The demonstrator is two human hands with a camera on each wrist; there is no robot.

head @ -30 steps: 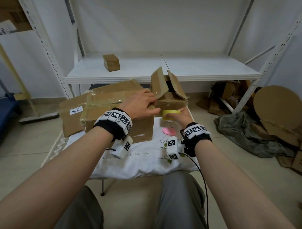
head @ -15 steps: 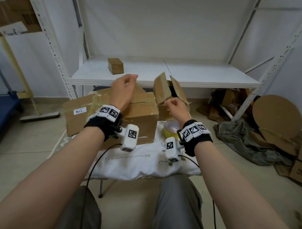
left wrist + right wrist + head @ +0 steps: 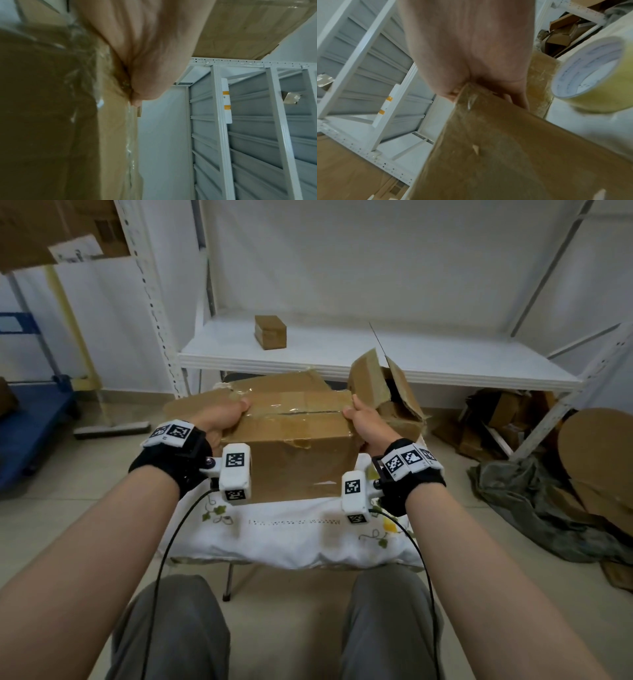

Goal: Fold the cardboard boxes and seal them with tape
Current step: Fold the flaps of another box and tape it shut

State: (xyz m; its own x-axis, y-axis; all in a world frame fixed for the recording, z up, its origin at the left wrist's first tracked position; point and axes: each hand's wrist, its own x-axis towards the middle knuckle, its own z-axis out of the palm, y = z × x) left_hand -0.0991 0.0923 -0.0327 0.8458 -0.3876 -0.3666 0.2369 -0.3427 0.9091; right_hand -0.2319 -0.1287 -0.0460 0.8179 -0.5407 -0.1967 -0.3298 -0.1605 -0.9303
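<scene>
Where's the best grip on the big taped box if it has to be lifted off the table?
Probably the two short ends of the big taped box, one hand from each side, thumbs over the top edge. The left hand and right hand already grip it there. It is too wide for one hand, and its top seam gapes.

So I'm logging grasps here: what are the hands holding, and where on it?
Both hold the taped cardboard box: the left hand grips its upper left edge, the right hand its upper right edge, thumbs on top.
</scene>
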